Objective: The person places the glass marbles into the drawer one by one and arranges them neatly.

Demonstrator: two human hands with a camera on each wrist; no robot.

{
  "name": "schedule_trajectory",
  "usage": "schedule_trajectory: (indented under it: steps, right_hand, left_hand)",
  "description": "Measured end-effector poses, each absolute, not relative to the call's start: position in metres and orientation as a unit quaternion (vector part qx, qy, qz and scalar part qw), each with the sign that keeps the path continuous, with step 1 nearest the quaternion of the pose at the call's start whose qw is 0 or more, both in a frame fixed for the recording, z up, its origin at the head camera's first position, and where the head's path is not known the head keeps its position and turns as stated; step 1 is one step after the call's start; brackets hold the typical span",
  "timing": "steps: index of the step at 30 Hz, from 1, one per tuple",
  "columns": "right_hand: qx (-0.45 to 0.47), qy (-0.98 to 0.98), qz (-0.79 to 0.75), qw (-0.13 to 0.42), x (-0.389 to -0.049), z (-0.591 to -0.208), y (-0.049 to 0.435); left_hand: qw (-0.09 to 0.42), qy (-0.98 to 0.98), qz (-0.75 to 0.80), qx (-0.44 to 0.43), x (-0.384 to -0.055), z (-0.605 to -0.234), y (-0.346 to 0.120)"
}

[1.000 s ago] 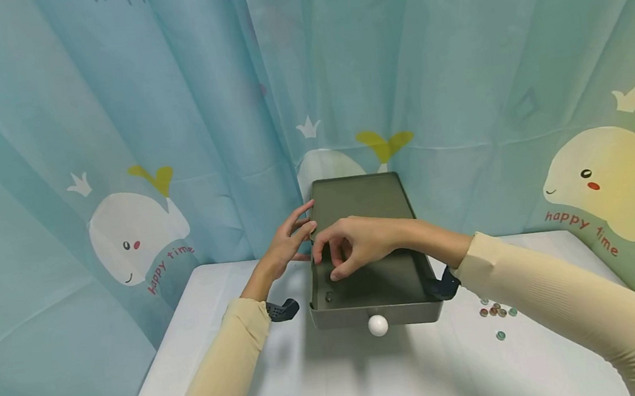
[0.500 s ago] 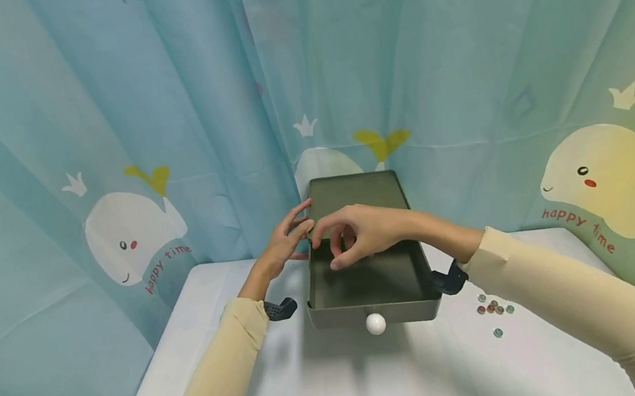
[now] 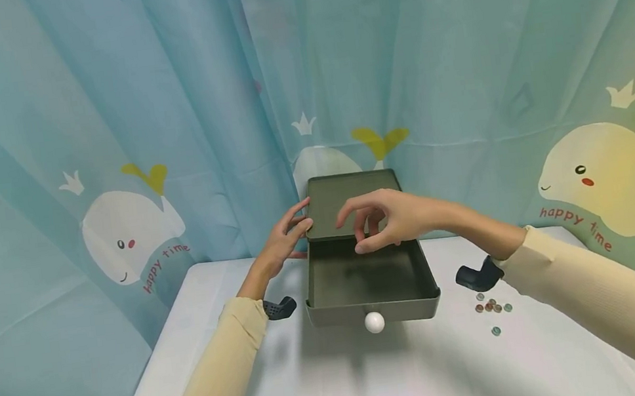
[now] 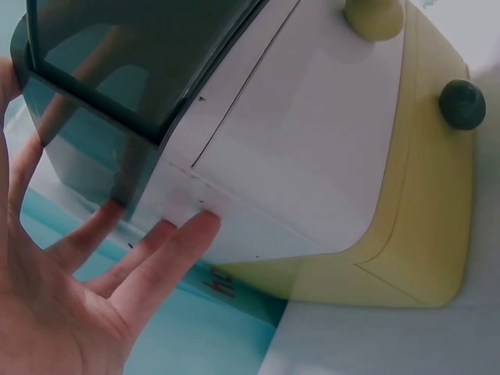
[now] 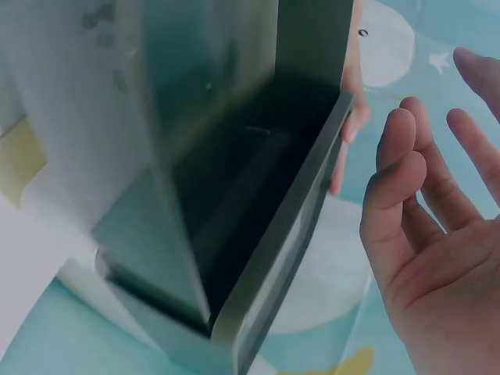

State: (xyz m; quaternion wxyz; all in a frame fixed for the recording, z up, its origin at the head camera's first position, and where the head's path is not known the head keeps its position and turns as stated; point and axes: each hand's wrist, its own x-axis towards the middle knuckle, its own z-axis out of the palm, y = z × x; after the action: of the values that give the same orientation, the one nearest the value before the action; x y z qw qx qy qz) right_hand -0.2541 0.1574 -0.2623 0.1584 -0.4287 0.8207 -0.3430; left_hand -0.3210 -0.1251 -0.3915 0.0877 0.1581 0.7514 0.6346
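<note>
A small cabinet with a dark olive-green top stands against the curtain. Its top drawer, with a white knob, is pulled out toward me. My left hand rests with spread fingers against the cabinet's left side; in the left wrist view its fingertips touch the whitish side panel. Above the back of the drawer hovers my right hand, thumb and forefinger loosely bent and apart. The right wrist view shows nothing between those fingers, and beside them the drawer's dark inside.
Several small round discs, some reddish-brown and some greenish, lie on the white table right of the cabinet. Lower down the cabinet front are a yellow-green knob and a dark green knob. A whale-print curtain hangs behind.
My right hand has lifted away from the drawer's left part, moving right and back. A small dark spot near the drawer's front left corner no longer shows. The left hand stays in place.
</note>
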Motion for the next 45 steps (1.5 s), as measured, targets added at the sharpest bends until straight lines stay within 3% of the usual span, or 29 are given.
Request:
schedule_trajectory:
  steps: [22,34,45]
  right_hand:
    - [-0.366,0.840,-0.394,0.071,-0.243,-0.268,0.247]
    - [-0.356,0.842,-0.406,0.010,-0.237,-0.285,0.284]
    - [-0.295,0.874,-0.386,-0.004,-0.237,-0.320,0.323]
  left_hand:
    - [0.085,0.746,0.639,0.165,-0.319,-0.389,-0.124]
    - [0.086,0.747,0.640,0.160,-0.318,-0.390,-0.125]
    - [0.087,0.748,0.638,0.158,-0.318,-0.389,-0.125]
